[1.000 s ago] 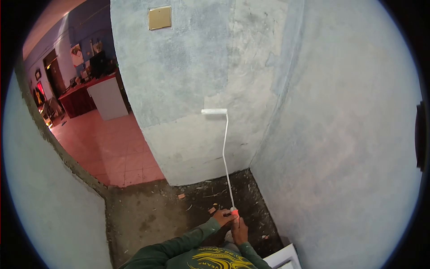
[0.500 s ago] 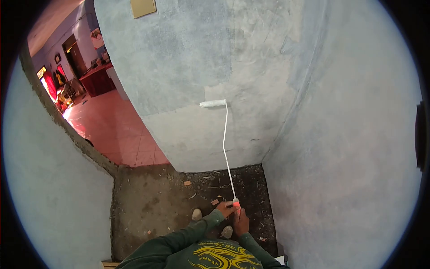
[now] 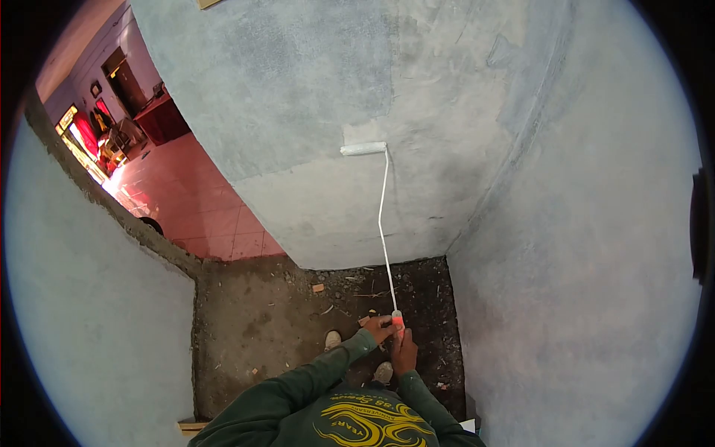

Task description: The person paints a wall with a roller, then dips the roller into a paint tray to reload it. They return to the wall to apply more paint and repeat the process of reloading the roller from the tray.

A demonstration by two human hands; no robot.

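A paint roller (image 3: 364,149) with a white sleeve rests against the grey-blue wall (image 3: 298,97) ahead. Its long thin white rod runs down to an orange-red handle (image 3: 398,320) in front of my body. My right hand (image 3: 404,353) is closed around the lower part of that handle. On its upper part, just to the left, my left hand (image 3: 380,329) pinches with the fingertips. A patch of lighter, bare-looking plaster (image 3: 313,205) lies below and right of the bluer coat near the roller.
Side walls (image 3: 581,298) stand close on the right and left. The rough dirt floor (image 3: 261,320) carries brick bits (image 3: 319,287) and debris around my shoes (image 3: 333,340). At the left, an opening leads to a room with a red tiled floor (image 3: 186,194).
The view has tilted down and shifted slightly, so the wall and room sit differently in frame. Both hands keep their hold on the handle, and the roller stays near the patch's upper edge.
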